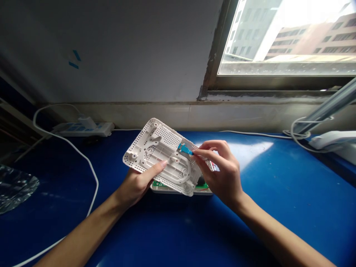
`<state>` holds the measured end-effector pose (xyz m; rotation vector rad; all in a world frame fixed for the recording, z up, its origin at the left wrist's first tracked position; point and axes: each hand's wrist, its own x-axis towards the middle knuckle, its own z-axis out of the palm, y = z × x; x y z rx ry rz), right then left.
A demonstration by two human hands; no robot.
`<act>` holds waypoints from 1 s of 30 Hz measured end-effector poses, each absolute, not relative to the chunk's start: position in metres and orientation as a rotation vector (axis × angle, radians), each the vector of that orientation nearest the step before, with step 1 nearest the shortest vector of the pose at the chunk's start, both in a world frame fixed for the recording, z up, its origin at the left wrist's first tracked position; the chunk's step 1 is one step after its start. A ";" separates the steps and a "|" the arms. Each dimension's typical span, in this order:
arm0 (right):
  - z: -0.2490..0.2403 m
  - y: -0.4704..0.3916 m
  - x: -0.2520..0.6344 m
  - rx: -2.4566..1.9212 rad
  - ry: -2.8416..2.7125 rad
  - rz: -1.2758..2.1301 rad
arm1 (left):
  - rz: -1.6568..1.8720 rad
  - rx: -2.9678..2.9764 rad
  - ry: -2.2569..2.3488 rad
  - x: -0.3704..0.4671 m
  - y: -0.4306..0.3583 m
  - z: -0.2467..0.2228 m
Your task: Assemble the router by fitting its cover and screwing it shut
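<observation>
A white perforated plastic cover point(164, 148) is held tilted by my left hand point(143, 183), its thumb on the ribbed inner face and its fingers beneath. At the cover's right part sits a blue connector point(185, 149). The fingertips of my right hand point(222, 170) are pinched on the blue connector's right end. Under the cover, a white housing point(180, 192) with a green circuit board point(159, 183) lies on the table, mostly hidden by the cover and my hands.
On the blue table point(280, 193), a power strip point(101, 129) stands at the back left. A white cable point(93, 170) runs down the left side, near clear plastic point(16, 187). A metal arm point(328, 104) and white base point(333, 140) stand at the right.
</observation>
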<state>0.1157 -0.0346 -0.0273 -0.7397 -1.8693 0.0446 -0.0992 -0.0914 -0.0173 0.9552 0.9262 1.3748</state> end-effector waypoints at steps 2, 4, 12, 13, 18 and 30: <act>-0.031 -0.035 0.115 -0.736 -1.878 0.041 | 1.383 0.939 0.919 -0.099 -0.091 -0.017; -0.035 -0.034 0.115 -0.719 -1.905 0.081 | 1.380 0.930 0.908 -0.098 -0.091 -0.017; -0.033 -0.028 0.118 -0.648 -2.010 0.083 | 1.346 0.953 0.878 -0.100 -0.089 -0.019; -0.032 -0.027 0.118 -0.637 -2.016 0.092 | 1.338 0.953 0.867 -0.100 -0.089 -0.019; -0.032 -0.026 0.120 -0.645 -2.049 0.092 | 1.310 0.964 0.834 -0.101 -0.088 -0.019; -0.031 -0.026 0.120 -0.663 -2.120 -0.058 | 1.289 1.040 0.862 -0.103 -0.088 -0.027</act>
